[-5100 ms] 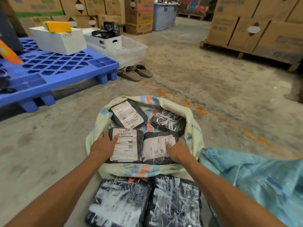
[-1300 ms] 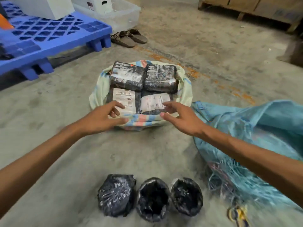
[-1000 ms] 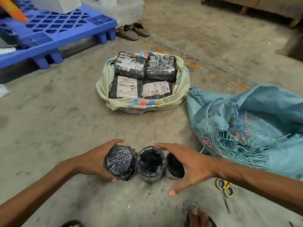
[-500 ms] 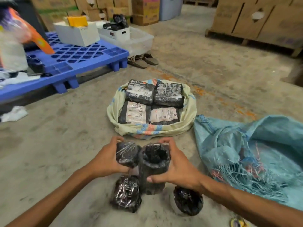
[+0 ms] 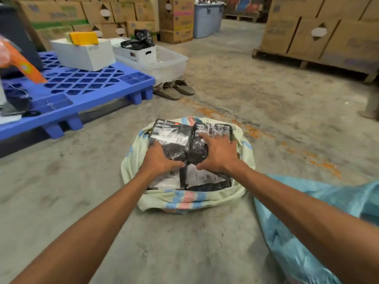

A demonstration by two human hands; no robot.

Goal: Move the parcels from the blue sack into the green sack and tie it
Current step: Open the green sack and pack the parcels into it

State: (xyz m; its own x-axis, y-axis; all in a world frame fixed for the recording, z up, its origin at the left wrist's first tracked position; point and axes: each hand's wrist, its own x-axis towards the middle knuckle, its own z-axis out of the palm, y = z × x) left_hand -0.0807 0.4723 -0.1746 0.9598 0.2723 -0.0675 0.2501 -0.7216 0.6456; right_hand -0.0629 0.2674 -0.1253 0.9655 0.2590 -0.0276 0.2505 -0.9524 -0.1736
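Observation:
The pale green sack (image 5: 190, 199) lies open on the concrete floor with its rim rolled down. Black wrapped parcels with white labels (image 5: 172, 132) fill it. My left hand (image 5: 159, 160) grips a small black parcel (image 5: 174, 151) over the sack's middle. Beside it, my right hand (image 5: 219, 154) grips another small black parcel (image 5: 196, 149). The two parcels touch each other above the labelled ones. The blue sack (image 5: 320, 222) lies crumpled on the floor at the right.
A blue plastic pallet (image 5: 82, 89) with white boxes (image 5: 84, 53) stands at the left. A pair of sandals (image 5: 174, 90) and a clear tub (image 5: 170, 62) lie behind the sack. Cardboard boxes on a wooden pallet (image 5: 320, 35) line the right.
Half a second ago both hands lifted small black parcels from the floor near me. They have now carried them forward over the green sack. The view has tilted up.

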